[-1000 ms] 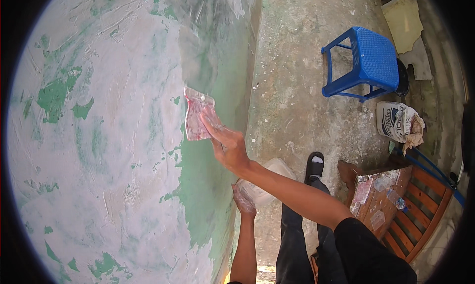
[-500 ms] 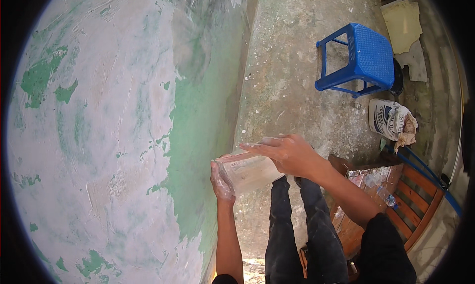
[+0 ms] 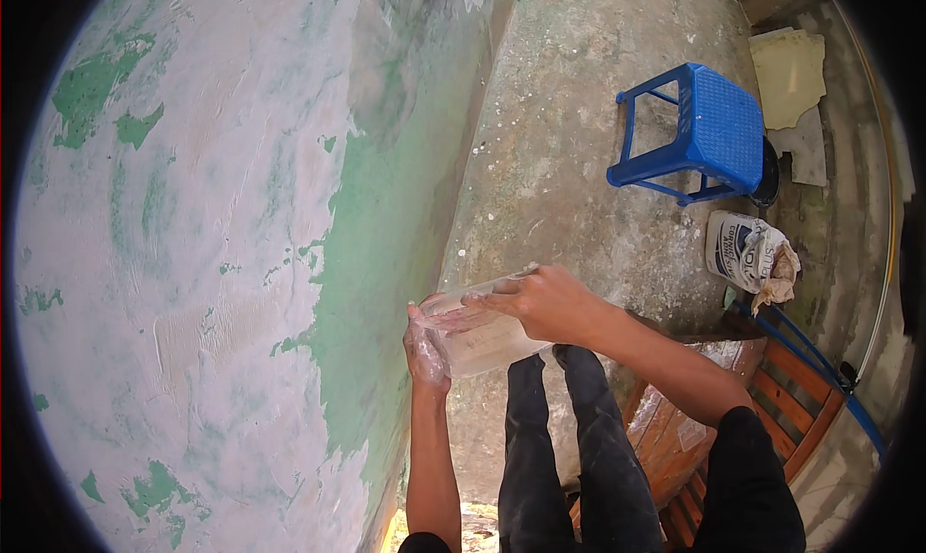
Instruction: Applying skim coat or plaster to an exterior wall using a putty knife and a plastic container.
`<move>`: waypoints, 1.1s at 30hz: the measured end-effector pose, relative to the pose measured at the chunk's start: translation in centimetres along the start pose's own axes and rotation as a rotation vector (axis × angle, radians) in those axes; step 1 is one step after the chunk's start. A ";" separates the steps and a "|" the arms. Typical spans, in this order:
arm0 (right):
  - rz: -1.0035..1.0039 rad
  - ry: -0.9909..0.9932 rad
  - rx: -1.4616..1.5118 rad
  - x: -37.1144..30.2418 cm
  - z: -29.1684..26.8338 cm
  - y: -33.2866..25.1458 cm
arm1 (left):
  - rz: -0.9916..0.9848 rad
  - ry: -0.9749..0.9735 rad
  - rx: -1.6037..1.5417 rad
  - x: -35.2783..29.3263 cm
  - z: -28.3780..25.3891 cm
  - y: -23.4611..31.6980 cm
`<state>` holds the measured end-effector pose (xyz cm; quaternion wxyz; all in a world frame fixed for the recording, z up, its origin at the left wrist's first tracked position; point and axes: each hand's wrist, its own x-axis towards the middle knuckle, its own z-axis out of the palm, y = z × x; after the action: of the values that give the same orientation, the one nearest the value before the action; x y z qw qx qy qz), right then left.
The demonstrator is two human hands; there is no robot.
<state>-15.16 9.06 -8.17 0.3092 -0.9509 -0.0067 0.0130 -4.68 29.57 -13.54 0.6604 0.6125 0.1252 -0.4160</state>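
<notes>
A clear plastic tub (image 3: 487, 349), smeared whitish, is tilted in front of my legs. My left hand (image 3: 426, 350), dusted with white, grips its left end with the fingers wrapped round it. Over the tub's upper side is my right hand (image 3: 538, 302), its fingers close together and pointing left at the tub's opening. The fingertips are partly hidden at the rim, and whether they pinch something thin I cannot make out. Left of the tub stands a green wall (image 3: 386, 244), much of it covered by uneven white coating (image 3: 231, 254).
A blue plastic stool (image 3: 723, 134) stands on the stained concrete floor (image 3: 550, 148), beside an opened white sack (image 3: 738, 249). A wooden bench (image 3: 786, 399) is at my right, by a blue pipe (image 3: 863, 423). Pale broken boards (image 3: 789, 79) lean at the far right.
My right hand's fingers have come lower, from along the tub's upper edge toward its opening. The tub is still in my left hand. The view has shifted slightly.
</notes>
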 end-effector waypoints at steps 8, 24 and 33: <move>0.007 -0.151 0.079 -0.8 1.1 0.3 | -0.028 0.053 -0.093 -0.4 0.2 -0.6; -0.015 -0.080 0.006 -2.9 -1.2 -0.3 | 0.026 0.041 0.017 -1.1 3.1 -0.1; -0.070 -0.036 0.063 -3.4 -2.1 0.1 | 0.010 0.000 -0.054 -1.2 3.3 -1.0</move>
<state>-18.52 7.65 -6.46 0.3390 -0.9395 -0.0453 0.0193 -7.28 27.10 -12.75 0.6787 0.5952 0.1333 -0.4091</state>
